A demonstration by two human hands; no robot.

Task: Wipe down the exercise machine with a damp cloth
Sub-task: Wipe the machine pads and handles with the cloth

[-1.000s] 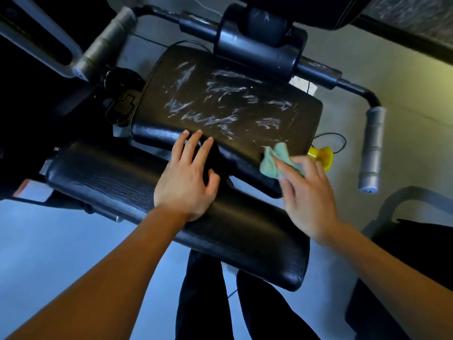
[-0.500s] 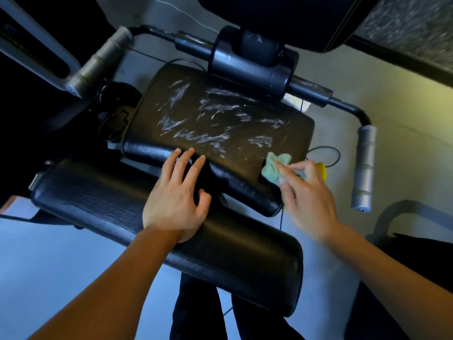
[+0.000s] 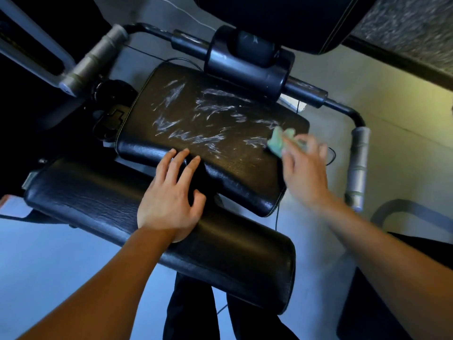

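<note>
Black seat pad [image 3: 210, 133] of grained, leather-like vinyl, slightly glossy, streaked with white wet smears. Nearer black pad [image 3: 220, 261] shows a wrinkled, shiny surface. Soft pale green cloth [image 3: 278, 141]. Matt grey handle grips [image 3: 356, 163] on a smooth black metal bar [image 3: 306, 92].

Seat pad [image 3: 210, 123] black, grained leather look, streaked with whitish smear marks across its top; pale stitching along its edge; cloth [image 3: 278, 141] pale mint green, at the seat pad's right edge; lower pad [image 3: 98, 200] in front of the seat pad black, wrinkled grain; handle grips [image 3: 358, 163] either side of the seat pad matte grey; crossbar [image 3: 306, 93] behind it dark blue-black; floor [image 3: 404, 123] right of the seat pad pale yellowish-grey, bluish on the near left.
</note>
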